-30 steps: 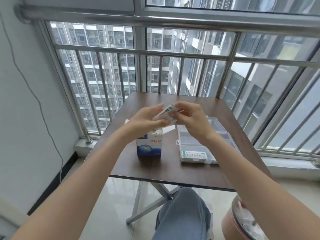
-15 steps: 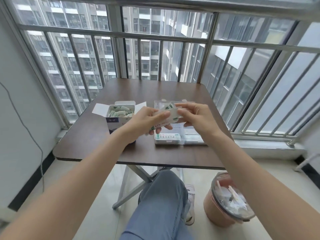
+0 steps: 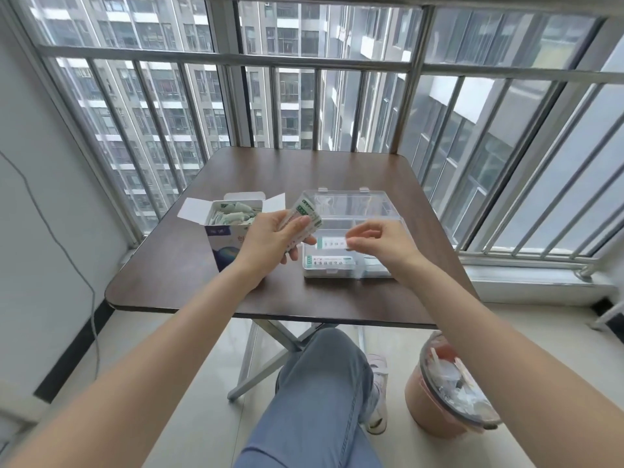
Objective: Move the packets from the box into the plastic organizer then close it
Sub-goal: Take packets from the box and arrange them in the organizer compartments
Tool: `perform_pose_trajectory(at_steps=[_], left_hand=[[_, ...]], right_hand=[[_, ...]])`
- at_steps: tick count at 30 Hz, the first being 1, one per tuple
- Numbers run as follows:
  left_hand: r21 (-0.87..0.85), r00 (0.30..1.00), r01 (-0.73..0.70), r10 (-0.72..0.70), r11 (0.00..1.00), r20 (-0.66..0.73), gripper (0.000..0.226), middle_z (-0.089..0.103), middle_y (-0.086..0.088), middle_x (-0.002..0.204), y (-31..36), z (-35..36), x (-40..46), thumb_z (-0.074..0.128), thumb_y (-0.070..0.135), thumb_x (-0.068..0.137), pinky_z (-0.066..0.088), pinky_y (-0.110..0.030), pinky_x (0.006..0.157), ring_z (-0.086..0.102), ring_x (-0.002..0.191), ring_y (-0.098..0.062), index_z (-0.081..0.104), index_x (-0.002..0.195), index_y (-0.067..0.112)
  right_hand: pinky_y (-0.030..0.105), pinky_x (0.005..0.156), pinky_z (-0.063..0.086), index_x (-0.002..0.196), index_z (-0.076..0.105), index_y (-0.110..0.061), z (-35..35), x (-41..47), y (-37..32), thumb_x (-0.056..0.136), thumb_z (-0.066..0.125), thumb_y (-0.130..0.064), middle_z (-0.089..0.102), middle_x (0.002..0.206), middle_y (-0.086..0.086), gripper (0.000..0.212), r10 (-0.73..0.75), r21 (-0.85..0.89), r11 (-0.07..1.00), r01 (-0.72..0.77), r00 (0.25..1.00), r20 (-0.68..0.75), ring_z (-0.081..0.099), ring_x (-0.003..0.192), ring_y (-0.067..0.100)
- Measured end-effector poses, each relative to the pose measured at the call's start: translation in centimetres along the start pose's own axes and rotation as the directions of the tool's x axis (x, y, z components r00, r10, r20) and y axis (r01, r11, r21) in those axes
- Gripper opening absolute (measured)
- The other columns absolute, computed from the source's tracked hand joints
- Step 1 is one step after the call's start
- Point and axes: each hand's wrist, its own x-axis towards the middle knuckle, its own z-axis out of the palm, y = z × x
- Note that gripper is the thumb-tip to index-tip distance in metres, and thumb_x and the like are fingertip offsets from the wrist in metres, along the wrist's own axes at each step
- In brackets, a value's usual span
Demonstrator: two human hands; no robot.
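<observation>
An open blue-and-white box (image 3: 224, 243) stands on the dark table (image 3: 202, 288), its flaps spread and several white-green packets inside. My left hand (image 3: 270, 239) grips a small stack of packets (image 3: 302, 212) just right of the box. To its right lies the clear plastic organizer (image 3: 351, 265) with its lid (image 3: 351, 204) standing open at the back. One packet (image 3: 329, 262) lies in the front left compartment. My right hand (image 3: 381, 239) pinches a single packet (image 3: 331, 243) by its end, flat and low over that compartment.
A metal window grille (image 3: 320, 106) runs behind and right of the table. A pink bin (image 3: 445, 393) with rubbish stands on the floor at lower right. My knee in jeans (image 3: 324, 376) is under the table's front edge. A cable (image 3: 77, 265) hangs on the left wall.
My hands have separated. The right hand drew one packet off the stack and carried it down over the organizer; the left hand keeps the stack. The camera tilted down.
</observation>
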Motion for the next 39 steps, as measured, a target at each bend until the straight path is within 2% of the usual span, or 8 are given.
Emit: perform_pose_trajectory(at_steps=[3, 8, 17, 20, 22, 25, 30, 39], left_hand=[[0.014, 1.000, 0.004, -0.004, 1.000, -0.002, 0.011, 0.070, -0.004, 0.077, -0.1, -0.1, 0.1, 0.053, 0.023, 0.096, 0.033, -0.015, 0.035, 0.048, 0.040, -0.006, 0.061, 0.091, 0.019], [0.006, 1.000, 0.012, -0.012, 1.000, -0.006, 0.011, 0.070, -0.003, 0.075, -0.5, 0.0, 0.3, 0.053, 0.023, 0.095, 0.034, -0.015, 0.035, 0.048, 0.039, -0.006, 0.062, 0.090, 0.018], [-0.030, 0.999, 0.030, -0.029, 0.999, 0.038, 0.009, 0.071, -0.002, 0.076, -0.4, 0.1, -0.1, 0.055, 0.024, 0.094, 0.035, -0.015, 0.036, 0.049, 0.041, -0.006, 0.062, 0.091, 0.020], [-0.069, 0.998, 0.048, -0.045, 0.996, 0.042, 0.006, 0.070, -0.002, 0.075, -0.4, 0.2, -0.3, 0.058, 0.020, 0.093, 0.033, -0.014, 0.035, 0.049, 0.041, -0.006, 0.063, 0.092, 0.016], [-0.120, 0.997, 0.070, -0.068, 0.990, 0.024, 0.003, 0.069, -0.003, 0.074, -0.4, 0.5, -0.4, 0.062, 0.016, 0.090, 0.031, -0.014, 0.033, 0.048, 0.039, -0.006, 0.063, 0.091, 0.014], [-0.193, 0.997, 0.074, -0.077, 0.978, -0.010, 0.006, 0.066, -0.001, 0.068, -0.2, 1.3, -0.4, 0.066, 0.013, 0.086, 0.028, -0.014, 0.032, 0.047, 0.037, -0.006, 0.062, 0.084, 0.015], [-0.203, 0.997, 0.080, -0.074, 0.976, 0.034, 0.013, 0.063, -0.005, 0.073, -0.2, 2.3, -0.6, 0.056, 0.027, 0.093, 0.031, -0.016, 0.034, 0.051, 0.041, -0.007, 0.062, 0.090, 0.015], [-0.247, 0.994, 0.108, -0.103, 0.963, 0.031, 0.006, 0.072, -0.001, 0.073, 0.8, 3.1, -0.5, 0.059, 0.012, 0.092, 0.053, -0.025, 0.044, 0.070, 0.060, -0.019, 0.064, 0.095, 0.015]], right_hand=[[0.027, 0.080, 0.050, 0.080, 0.069, -0.012, 0.9, 0.3, 0.3, 0.077, 0.071, -0.003, 0.068, 0.078, 0.006, 0.010, -0.035, -0.262, 0.964, 0.044, 0.999, 0.038, 0.066, 0.081, 0.018], [0.015, 0.067, 0.033, 0.091, 0.071, -0.006, 2.3, 0.2, 0.6, 0.081, 0.068, -0.007, 0.066, 0.090, 0.003, 0.011, -0.158, -0.496, 0.851, 0.174, 0.985, 0.075, 0.053, 0.078, 0.011], [0.019, 0.077, 0.034, 0.092, 0.073, -0.008, 2.7, 0.0, 1.1, 0.087, 0.063, -0.011, 0.066, 0.095, 0.009, 0.012, -0.253, -0.637, 0.712, 0.295, 0.954, 0.160, 0.058, 0.093, 0.022], [0.019, 0.076, 0.036, 0.095, 0.073, -0.010, 2.5, -0.3, 0.4, 0.090, 0.060, -0.017, 0.065, 0.092, 0.004, 0.015, -0.261, -0.558, 0.784, 0.270, 0.960, 0.098, 0.058, 0.088, 0.016], [0.020, 0.072, 0.043, 0.089, 0.071, -0.012, 2.4, -0.8, -0.7, 0.092, 0.057, -0.025, 0.066, 0.083, -0.002, 0.019, -0.189, -0.226, 0.956, 0.188, 0.982, 0.019, 0.059, 0.079, 0.010], [0.018, 0.061, 0.049, 0.083, 0.066, -0.013, 1.9, -1.6, -2.1, 0.089, 0.061, -0.023, 0.067, 0.072, -0.002, 0.012, -0.088, 0.259, 0.963, 0.067, 0.994, 0.069, 0.061, 0.064, 0.009], [0.016, 0.057, 0.049, 0.076, 0.065, -0.011, 1.3, -2.2, -2.3, 0.079, 0.071, -0.001, 0.067, 0.060, -0.004, 0.011, -0.108, 0.233, 0.968, 0.099, 0.994, 0.027, 0.058, 0.052, 0.006], [0.015, 0.056, 0.048, 0.083, 0.065, -0.013, 0.7, -2.6, -2.1, 0.080, 0.073, -0.008, 0.064, 0.068, 0.002, 0.009, -0.039, 0.215, 0.976, 0.039, 0.999, -0.003, 0.057, 0.050, 0.004]])
